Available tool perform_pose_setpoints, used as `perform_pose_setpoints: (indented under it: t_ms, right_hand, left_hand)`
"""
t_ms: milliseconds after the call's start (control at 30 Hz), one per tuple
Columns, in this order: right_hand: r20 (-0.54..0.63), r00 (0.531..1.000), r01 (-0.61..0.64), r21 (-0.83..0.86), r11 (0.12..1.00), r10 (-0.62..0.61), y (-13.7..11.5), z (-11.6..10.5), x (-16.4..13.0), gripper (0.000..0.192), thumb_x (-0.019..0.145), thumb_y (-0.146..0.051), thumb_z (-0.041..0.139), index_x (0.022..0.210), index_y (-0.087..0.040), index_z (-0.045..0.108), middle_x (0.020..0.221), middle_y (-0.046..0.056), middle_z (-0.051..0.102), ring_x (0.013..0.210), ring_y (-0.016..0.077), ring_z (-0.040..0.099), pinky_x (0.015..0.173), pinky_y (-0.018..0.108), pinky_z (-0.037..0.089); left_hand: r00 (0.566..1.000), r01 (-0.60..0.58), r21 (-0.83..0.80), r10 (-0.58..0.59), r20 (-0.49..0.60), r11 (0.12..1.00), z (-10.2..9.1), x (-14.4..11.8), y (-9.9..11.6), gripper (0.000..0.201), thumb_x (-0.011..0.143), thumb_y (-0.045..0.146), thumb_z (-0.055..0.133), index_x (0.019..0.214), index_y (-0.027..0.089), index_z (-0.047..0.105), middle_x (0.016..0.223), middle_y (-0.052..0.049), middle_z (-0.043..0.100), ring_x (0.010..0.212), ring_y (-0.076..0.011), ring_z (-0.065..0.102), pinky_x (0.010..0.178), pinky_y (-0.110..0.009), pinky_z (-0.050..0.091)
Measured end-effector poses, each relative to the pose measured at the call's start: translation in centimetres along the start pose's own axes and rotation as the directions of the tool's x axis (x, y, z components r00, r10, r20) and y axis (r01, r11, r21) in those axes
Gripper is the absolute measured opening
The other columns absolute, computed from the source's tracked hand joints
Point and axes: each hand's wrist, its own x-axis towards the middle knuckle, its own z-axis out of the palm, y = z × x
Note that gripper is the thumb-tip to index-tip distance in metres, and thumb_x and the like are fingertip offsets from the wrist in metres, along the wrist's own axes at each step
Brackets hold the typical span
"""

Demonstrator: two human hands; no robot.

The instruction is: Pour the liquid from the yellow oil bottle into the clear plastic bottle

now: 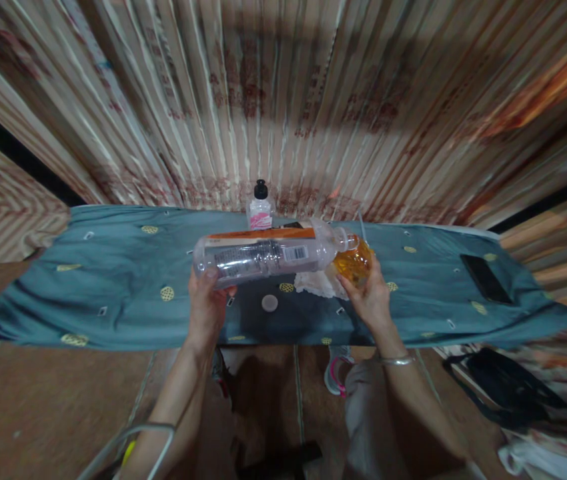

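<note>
My left hand (207, 303) is closed round the base end of a large clear plastic bottle (263, 257) with an orange-and-white label. The bottle lies nearly level in the air, its uncapped neck pointing right. That neck meets a small clear container of amber liquid (351, 263), which my right hand (371, 297) grips from the right and below. Whether liquid passes between them cannot be made out. A white round cap (269, 303) rests on the cloth below the bottle. Crumpled white tissue (316, 285) sits partly under the bottle's neck.
A teal patterned cloth (118, 287) covers the narrow table. At its back stands a clear bottle with a black top (260, 203). A dark phone (485, 279) lies on the right. Striped curtains (283, 100) hang behind; a black bag (506, 387) is on the floor at right.
</note>
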Motion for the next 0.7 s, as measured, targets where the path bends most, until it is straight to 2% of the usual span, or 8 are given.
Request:
perform_pose_setpoints:
  t_ms: [367, 567, 700]
  right_hand:
    - [-0.001, 1.0, 0.006, 0.02, 1.0, -0.006, 0.18, 0.09, 0.01, 0.091, 0.091, -0.072, 0.068, 0.158, -0.014, 0.048, 0.145, 0.024, 0.071, 0.131, 0.0399, 0.072, 0.108, 0.057, 0.062]
    - [-0.009, 1.0, 0.017, -0.002, 1.0, -0.017, 0.44, 0.17, -0.01, 0.09, 0.092, -0.073, 0.067, 0.157, -0.014, 0.048, 0.143, 0.024, 0.072, 0.129, 0.04, 0.074, 0.106, 0.056, 0.064]
    - [-0.015, 1.0, 0.022, -0.022, 1.0, -0.022, 0.41, 0.19, 0.01, 0.09, 0.092, -0.073, 0.066, 0.157, -0.014, 0.049, 0.142, 0.023, 0.073, 0.128, 0.0396, 0.075, 0.105, 0.056, 0.064]
  left_hand:
    - [0.999, 0.02, -0.039, -0.022, -0.034, 0.999, 0.33, 0.03, 0.25, 0.064, 0.058, 0.06, 0.098, 0.109, 0.024, 0.083, 0.081, -0.003, 0.07, 0.054, -0.0115, 0.052, 0.039, -0.02, 0.04]
    - [1.0, 0.002, -0.029, -0.003, -0.026, 1.0, 0.29, 0.03, 0.12, 0.06, 0.062, 0.06, 0.096, 0.108, 0.025, 0.081, 0.081, -0.003, 0.07, 0.054, -0.0121, 0.053, 0.04, -0.021, 0.038]
    - [0.999, 0.018, -0.019, -0.019, -0.033, 1.0, 0.2, 0.01, 0.03, 0.065, 0.062, 0.06, 0.095, 0.114, 0.024, 0.079, 0.083, -0.004, 0.069, 0.056, -0.0128, 0.054, 0.041, -0.021, 0.039]
